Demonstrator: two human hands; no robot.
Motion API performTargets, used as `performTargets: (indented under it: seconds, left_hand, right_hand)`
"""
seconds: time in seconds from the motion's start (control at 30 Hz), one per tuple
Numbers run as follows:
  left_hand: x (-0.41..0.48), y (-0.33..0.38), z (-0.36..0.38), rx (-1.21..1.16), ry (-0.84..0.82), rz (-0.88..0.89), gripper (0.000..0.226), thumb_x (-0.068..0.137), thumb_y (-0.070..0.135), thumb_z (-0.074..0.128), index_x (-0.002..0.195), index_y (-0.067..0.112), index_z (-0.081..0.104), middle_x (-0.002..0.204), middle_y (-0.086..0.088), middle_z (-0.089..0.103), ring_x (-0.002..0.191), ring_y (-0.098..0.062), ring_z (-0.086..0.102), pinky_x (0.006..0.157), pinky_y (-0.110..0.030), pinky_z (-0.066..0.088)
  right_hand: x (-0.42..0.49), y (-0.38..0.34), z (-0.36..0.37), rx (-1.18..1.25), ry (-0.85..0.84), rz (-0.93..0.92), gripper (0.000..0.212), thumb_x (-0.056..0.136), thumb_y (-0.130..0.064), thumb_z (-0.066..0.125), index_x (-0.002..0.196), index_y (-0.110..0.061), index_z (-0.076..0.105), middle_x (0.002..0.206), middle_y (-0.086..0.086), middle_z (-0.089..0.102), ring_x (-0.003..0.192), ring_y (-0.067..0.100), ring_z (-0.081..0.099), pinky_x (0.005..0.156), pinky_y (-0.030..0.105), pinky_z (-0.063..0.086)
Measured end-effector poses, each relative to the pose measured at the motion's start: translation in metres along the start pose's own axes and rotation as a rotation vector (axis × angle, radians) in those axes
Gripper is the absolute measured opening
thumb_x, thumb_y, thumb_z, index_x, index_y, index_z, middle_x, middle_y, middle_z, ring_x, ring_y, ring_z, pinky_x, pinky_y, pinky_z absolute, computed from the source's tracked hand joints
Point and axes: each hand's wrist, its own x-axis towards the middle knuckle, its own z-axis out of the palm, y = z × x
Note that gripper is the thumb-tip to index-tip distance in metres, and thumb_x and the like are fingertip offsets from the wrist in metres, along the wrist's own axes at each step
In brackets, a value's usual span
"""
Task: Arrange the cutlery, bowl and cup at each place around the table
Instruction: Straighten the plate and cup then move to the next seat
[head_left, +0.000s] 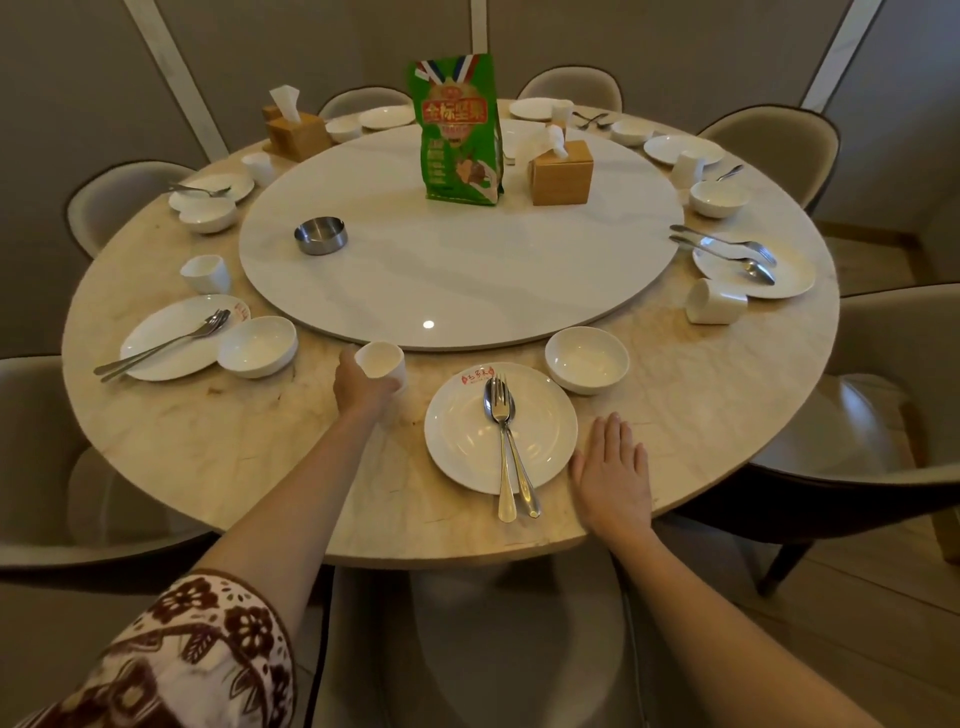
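Observation:
My left hand (363, 387) grips a white cup (381, 361) standing on the round marble table (218, 441), left of the nearest white plate (457, 431). A fork (503, 447) and a spoon (519, 457) lie together across that plate, handles toward me. A white bowl (587, 359) sits just beyond the plate to its right. Flat on the table, fingers straight, my right hand (615, 475) rests beside the plate's right rim. Other places around the table hold a plate, bowl, cup and cutlery; the cup at the right (714, 302) lies tipped on its side.
A white turntable (467, 270) fills the table's middle, carrying a green snack bag (460, 130), a steel ashtray (320, 235) and a wooden tissue box (561, 174). Another tissue box (296, 132) stands at the back left. Padded chairs (872, 431) ring the table.

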Motion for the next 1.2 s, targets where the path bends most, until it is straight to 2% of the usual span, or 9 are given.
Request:
performTargets:
  seconds: [0.13, 0.57, 0.8, 0.97, 1.2]
  left_hand:
    - [0.002, 0.000, 0.005, -0.057, 0.023, 0.011, 0.068, 0.070, 0.012, 0.079, 0.130, 0.016, 0.045, 0.129, -0.009, 0.055, 0.116, -0.029, 0.053, 0.093, -0.041, 0.050]
    - [-0.023, 0.001, 0.027, -0.064, 0.080, 0.078, 0.080, 0.062, 0.023, 0.088, 0.125, 0.008, 0.040, 0.128, -0.014, 0.051, 0.117, -0.031, 0.051, 0.087, -0.034, 0.043]
    - [-0.031, 0.000, 0.037, -0.076, 0.105, 0.061, 0.084, 0.059, 0.027, 0.090, 0.123, 0.008, 0.039, 0.129, -0.015, 0.048, 0.120, -0.034, 0.048, 0.093, -0.043, 0.048]
    - [-0.035, -0.001, 0.042, -0.078, 0.098, 0.044, 0.086, 0.060, 0.026, 0.089, 0.127, 0.007, 0.038, 0.131, -0.015, 0.045, 0.120, -0.034, 0.048, 0.090, -0.042, 0.048]
    - [-0.039, -0.005, 0.042, -0.052, 0.108, 0.042, 0.081, 0.063, 0.019, 0.087, 0.126, 0.003, 0.039, 0.130, -0.017, 0.045, 0.121, -0.036, 0.048, 0.095, -0.044, 0.047]
  right_hand:
    - [0.000, 0.001, 0.000, -0.005, 0.012, -0.001, 0.064, 0.101, -0.044, 0.005, 0.153, -0.009, -0.005, 0.162, 0.012, -0.011, 0.150, 0.025, -0.008, 0.122, 0.043, 0.004]
    - [-0.001, -0.001, -0.001, 0.003, 0.014, -0.003, 0.063, 0.102, -0.044, 0.008, 0.153, -0.009, -0.004, 0.162, 0.013, -0.009, 0.150, 0.025, -0.007, 0.121, 0.044, 0.004]
    - [-0.001, -0.001, -0.001, 0.003, 0.010, -0.002, 0.064, 0.101, -0.044, 0.007, 0.153, -0.009, -0.005, 0.162, 0.013, -0.009, 0.150, 0.026, -0.007, 0.122, 0.044, 0.004]
    - [-0.001, -0.001, -0.003, 0.001, 0.006, -0.005, 0.063, 0.102, -0.044, 0.007, 0.153, -0.009, -0.005, 0.162, 0.013, -0.010, 0.150, 0.026, -0.008, 0.121, 0.044, 0.003]
    - [0.000, -0.001, -0.002, -0.001, -0.004, -0.008, 0.063, 0.102, -0.044, 0.007, 0.153, -0.009, -0.004, 0.162, 0.013, -0.009, 0.150, 0.027, -0.007, 0.121, 0.045, 0.004]
